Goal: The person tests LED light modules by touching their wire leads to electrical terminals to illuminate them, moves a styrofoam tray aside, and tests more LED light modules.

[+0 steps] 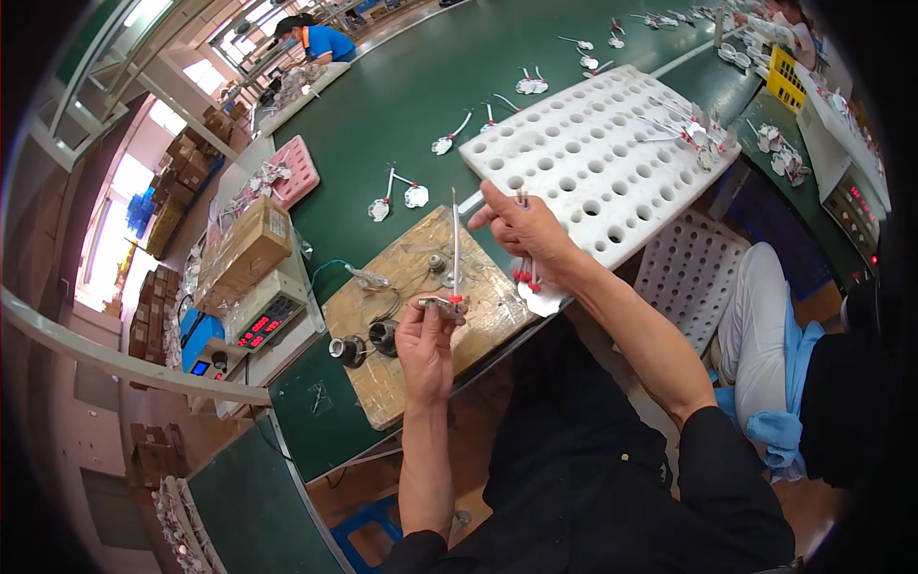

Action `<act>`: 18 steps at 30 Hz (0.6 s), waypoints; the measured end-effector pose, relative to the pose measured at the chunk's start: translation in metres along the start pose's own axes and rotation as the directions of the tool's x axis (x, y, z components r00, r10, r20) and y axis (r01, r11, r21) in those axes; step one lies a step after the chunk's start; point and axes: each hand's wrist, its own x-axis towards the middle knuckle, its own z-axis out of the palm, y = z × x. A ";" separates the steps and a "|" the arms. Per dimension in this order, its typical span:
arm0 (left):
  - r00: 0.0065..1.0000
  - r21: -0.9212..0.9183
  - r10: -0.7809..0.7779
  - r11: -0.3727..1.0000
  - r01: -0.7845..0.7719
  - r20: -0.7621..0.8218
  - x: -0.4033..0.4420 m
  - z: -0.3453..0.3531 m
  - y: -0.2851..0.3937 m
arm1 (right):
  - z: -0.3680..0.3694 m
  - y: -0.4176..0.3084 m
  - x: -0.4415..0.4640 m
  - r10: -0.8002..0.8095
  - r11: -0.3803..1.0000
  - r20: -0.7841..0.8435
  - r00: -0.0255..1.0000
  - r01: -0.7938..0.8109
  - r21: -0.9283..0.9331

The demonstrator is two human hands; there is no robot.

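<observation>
My left hand (426,356) pinches a small round part (442,308) with a red connector, held above the worn wooden board (387,394). A white wire (456,239) rises upright from that part. To the right, my right hand (528,230) is curled with one finger partly stretched out, at the near edge of the white foam tray (488,158). Below its palm hang white disc parts (543,300) with red-tipped wires, their upper ends hidden in the hand. Dark spools (382,335) and a small metal piece (437,263) stand on the board near my left hand.
Wired white parts (416,196) lie scattered on the green table (344,143), and more are heaped on the tray's far right. At left are a cardboard box (251,251) and a device with a red display (263,325). Other people sit nearby, one in blue (328,43).
</observation>
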 end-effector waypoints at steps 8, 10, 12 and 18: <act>0.984 -0.247 -0.172 0.956 0.155 -0.049 -0.033 -0.002 -0.023 | 0.030 0.020 -0.030 -0.196 0.972 0.043 0.980 0.200 -0.124; 0.988 -0.087 -0.143 0.987 0.137 -0.063 -0.040 0.009 -0.025 | 0.026 0.027 -0.027 -0.193 0.972 0.031 0.981 0.195 -0.127; 0.996 0.153 -0.066 0.985 0.075 -0.060 -0.044 0.016 -0.027 | 0.026 0.025 -0.029 -0.226 0.958 -0.020 0.974 0.219 -0.184; 0.987 0.410 -0.116 0.899 0.152 -0.110 -0.048 0.005 -0.030 | 0.028 0.033 -0.028 -0.617 0.691 -0.048 0.785 0.512 -0.511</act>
